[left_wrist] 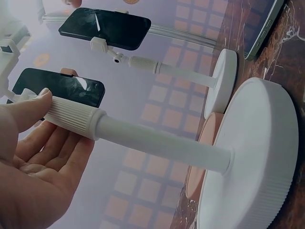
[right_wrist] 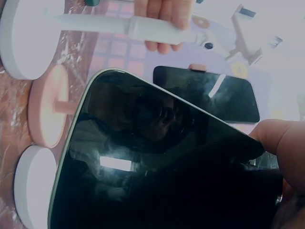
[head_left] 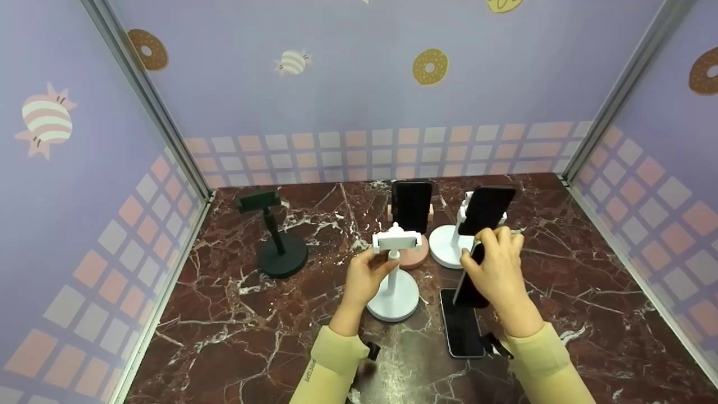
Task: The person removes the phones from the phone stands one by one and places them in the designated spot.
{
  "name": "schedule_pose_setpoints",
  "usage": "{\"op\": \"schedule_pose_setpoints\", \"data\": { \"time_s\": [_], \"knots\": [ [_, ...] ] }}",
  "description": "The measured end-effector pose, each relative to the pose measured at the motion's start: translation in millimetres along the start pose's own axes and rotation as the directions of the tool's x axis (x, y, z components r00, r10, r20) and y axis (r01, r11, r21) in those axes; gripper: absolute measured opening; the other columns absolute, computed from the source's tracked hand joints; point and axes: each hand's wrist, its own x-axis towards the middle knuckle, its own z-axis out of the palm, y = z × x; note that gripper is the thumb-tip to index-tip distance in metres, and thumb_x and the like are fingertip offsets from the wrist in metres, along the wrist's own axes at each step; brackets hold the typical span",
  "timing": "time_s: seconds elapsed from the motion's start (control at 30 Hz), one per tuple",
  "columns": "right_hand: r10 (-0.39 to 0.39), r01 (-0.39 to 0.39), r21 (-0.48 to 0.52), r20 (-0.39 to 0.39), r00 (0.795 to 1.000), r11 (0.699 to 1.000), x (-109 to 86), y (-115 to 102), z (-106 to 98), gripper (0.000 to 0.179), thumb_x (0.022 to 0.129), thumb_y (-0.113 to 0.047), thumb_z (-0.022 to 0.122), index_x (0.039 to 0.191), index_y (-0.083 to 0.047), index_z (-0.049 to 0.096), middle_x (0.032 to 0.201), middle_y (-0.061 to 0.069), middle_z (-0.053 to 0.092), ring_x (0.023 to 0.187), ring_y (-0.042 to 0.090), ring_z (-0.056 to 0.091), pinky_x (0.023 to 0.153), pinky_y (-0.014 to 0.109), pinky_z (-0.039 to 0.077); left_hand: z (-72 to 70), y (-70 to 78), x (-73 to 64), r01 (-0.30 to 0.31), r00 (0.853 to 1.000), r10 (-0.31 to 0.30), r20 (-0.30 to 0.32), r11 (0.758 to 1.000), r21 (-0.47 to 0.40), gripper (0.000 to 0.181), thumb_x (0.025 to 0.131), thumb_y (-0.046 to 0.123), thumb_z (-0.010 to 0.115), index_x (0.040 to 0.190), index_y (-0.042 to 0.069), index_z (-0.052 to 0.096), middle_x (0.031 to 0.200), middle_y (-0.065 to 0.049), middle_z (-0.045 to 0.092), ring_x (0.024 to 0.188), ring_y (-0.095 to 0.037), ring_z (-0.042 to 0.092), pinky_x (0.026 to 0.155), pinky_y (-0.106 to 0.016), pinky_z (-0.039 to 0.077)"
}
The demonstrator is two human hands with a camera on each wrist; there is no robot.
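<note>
Gripping the front white stand (head_left: 394, 283) with left hand (head_left: 363, 280); right of it, grasping a tilted phone (head_left: 470, 290) with right hand (head_left: 498, 269), near a second phone (head_left: 463, 335) lying flat.

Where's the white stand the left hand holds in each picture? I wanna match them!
Head: the white stand is just below the middle, in the left hand.
Left wrist: the white stand runs from the left edge to its big base at lower right.
Right wrist: the white stand runs sideways across the top, base in the upper left corner.
Shared landmark: the pink base, near the white stand's base each time.
</note>
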Motion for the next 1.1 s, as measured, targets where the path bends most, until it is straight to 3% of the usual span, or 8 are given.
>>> {"op": "schedule_pose_setpoints", "data": {
  "time_s": [0.43,0.73,1.1],
  "knots": [
    [0.111,-0.109,-0.027,0.066,0.992,0.994,-8.2,22,0,0.023,0.082,-0.007,0.073,0.097,0.001,0.057,0.097,0.021,0.048,0.095,0.04,0.038,0.062,0.057,0.044,2.0,-3.0,-0.4,0.053,0.999,-0.053,-0.006,0.997,0.058,0.027,0.088,0.004,0.08,0.107,-0.013,0.072,0.105,-0.031,0.074,0.101,-0.044,0.074,0.089,-0.043,0.063],
    [0.178,-0.168,-0.078,0.142,0.974,0.983,-12.6,36,2,0.026,0.082,-0.01,0.075,0.1,0.001,0.058,0.098,0.021,0.047,0.099,0.042,0.038,0.063,0.062,0.046,4.6,-3.9,-1.7,-0.002,0.998,0.012,-0.066,0.989,0.146,0.021,0.086,0.005,0.081,0.101,-0.009,0.075,0.099,-0.024,0.077,0.092,-0.037,0.075,0.08,-0.034,0.064],
    [0.256,-0.227,-0.134,0.268,0.929,0.965,-18.8,54,3,0.03,0.089,-0.017,0.07,0.108,0.003,0.058,0.11,0.025,0.048,0.109,0.045,0.037,0.073,0.068,0.047,7.5,-4.6,-3.8,-0.033,0.993,0.048,-0.108,0.991,0.128,0.021,0.085,0.005,0.08,0.101,-0.008,0.076,0.097,-0.022,0.078,0.086,-0.034,0.075,0.077,-0.03,0.063]
  ]
}}
